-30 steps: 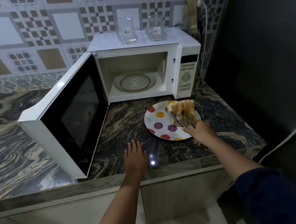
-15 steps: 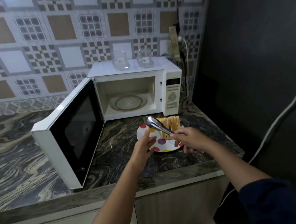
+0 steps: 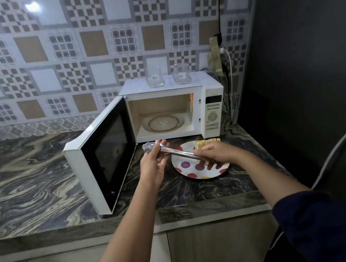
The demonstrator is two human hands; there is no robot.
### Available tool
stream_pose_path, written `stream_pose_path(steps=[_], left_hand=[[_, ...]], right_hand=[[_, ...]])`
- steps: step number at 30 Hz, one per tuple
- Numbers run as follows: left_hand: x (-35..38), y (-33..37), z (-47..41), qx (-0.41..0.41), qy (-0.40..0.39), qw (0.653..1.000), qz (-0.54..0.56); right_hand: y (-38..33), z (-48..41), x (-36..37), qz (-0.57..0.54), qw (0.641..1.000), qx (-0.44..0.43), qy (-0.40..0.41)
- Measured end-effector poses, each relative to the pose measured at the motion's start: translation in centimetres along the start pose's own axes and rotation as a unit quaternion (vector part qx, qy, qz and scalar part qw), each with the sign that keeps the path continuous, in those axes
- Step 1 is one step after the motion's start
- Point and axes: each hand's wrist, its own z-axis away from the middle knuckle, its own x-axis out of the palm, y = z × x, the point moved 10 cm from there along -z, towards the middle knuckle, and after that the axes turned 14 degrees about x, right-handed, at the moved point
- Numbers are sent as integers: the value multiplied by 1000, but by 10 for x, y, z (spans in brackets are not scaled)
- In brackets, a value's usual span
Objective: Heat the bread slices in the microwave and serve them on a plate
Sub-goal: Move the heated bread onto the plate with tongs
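While microwave (image 3: 212, 114) stands open — right hand (image 3: 215, 153) grips tongs (image 3: 178, 152) at handle, left hand (image 3: 152, 165) pinches tip end — above plate (image 3: 190, 168), bread slices (image 3: 208, 141).

Dim indoor kitchen view with soft, slightly grainy detail throughout. The tiled wall (image 3: 94, 43) and the white microwave (image 3: 213, 113) are the brightest parts. One white glare spot sits on the tiles at top left (the only hard highlight). A small orange glow shows inside the microwave. The right side sinks into near-black shadow. Wide-angle distortion bends the worktop (image 3: 45, 187) edge and the tile lines.
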Motion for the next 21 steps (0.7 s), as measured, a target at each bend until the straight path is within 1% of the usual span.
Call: stream_pose_path(steps=[2, 3, 5, 7, 10, 12, 17, 21], left_hand=[[-17, 5, -3, 15, 43, 999, 14], [-23, 6, -4, 21, 54, 998, 12], [-33, 8, -6, 26, 66, 997, 7], [-36, 9, -7, 28, 72, 997, 9], [-32, 10, -10, 30, 71, 997, 22], [-28, 9, -13, 29, 64, 997, 22], [-22, 7, -17, 27, 61, 998, -1], [-13, 0, -19, 22, 51, 998, -3]], right_hand=[[9, -3, -7, -22, 999, 22, 17], [15, -3, -8, -38, 999, 37, 4], [23, -3, -2, -74, 994, 58, -47], [26, -4, 1, -99, 990, 59, -77], [22, -11, -3, -142, 986, 44, -72], [19, -14, -2, -171, 981, 37, -82], [20, -12, 1, -204, 973, 31, -98], [22, -13, -8, -290, 952, 5, -94]])
